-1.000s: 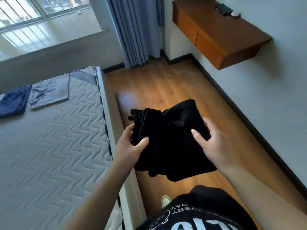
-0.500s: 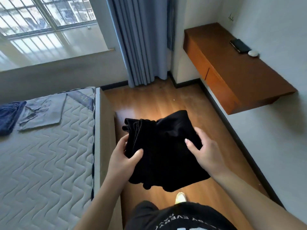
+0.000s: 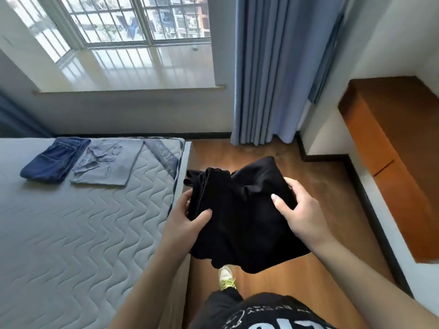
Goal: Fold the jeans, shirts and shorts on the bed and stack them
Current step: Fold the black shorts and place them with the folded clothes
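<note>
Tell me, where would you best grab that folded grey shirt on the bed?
Take the grey shirt by its two near corners, reaching in from the bed's open near side. It lies flat with a straight near hem, and the folded jeans crowd its left edge.

A single wide-angle head camera looks forward and steeply down from standing height beside the bed (image 3: 78, 229), so the person's own forearms, shirt front and one shoe (image 3: 226, 277) fill the bottom edge. It faces the window (image 3: 133, 20) and curtain (image 3: 273, 72) on the far wall, with the mattress to the left and a wooden shelf (image 3: 399, 148) to the right. The hands sit close, near frame centre; straight lines bow toward the edges.
</note>
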`<state>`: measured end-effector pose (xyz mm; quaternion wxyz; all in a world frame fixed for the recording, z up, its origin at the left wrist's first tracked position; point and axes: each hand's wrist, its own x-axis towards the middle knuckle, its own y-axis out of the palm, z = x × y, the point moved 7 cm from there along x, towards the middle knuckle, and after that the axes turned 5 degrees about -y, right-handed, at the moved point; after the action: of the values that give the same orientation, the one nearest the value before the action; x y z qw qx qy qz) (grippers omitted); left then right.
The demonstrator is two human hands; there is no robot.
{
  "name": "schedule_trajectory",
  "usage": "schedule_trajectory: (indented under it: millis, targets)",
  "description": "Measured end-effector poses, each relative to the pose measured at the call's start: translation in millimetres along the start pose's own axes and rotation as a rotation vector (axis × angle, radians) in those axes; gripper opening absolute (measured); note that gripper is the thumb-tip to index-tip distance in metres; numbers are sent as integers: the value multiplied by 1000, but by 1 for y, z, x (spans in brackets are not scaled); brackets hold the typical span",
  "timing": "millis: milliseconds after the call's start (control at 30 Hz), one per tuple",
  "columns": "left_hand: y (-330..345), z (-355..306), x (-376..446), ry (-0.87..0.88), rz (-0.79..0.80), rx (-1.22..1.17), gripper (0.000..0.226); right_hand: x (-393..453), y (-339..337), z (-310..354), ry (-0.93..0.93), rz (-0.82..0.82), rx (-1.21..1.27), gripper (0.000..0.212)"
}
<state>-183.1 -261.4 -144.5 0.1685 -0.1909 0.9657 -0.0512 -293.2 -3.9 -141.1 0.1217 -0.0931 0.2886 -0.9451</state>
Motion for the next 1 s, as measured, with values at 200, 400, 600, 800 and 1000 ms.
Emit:
schedule_trajectory:
  millis: [200, 400, 600, 800, 1000]
  targets:
    - [-39, -47, 96, 22, 75, 76, 43, 91, 29, 18, -5, 13, 51, 41]
    - [-40, -82, 180, 1, 68, 41, 51, 193, 20, 10, 32, -15, 125, 41]
    - [-26, -114, 274, 6, 1, -39, 45, 308, 22, -7, 23, -4, 180, 38]
    - [-16, -158, 357, -9, -113, -64, 43, 421, 23, -18, 6, 63, 231, 39]
    - [-20, -164, 409, -58, -199, -66, 43, 510, 49, -15, -4, 181, 229, 32]
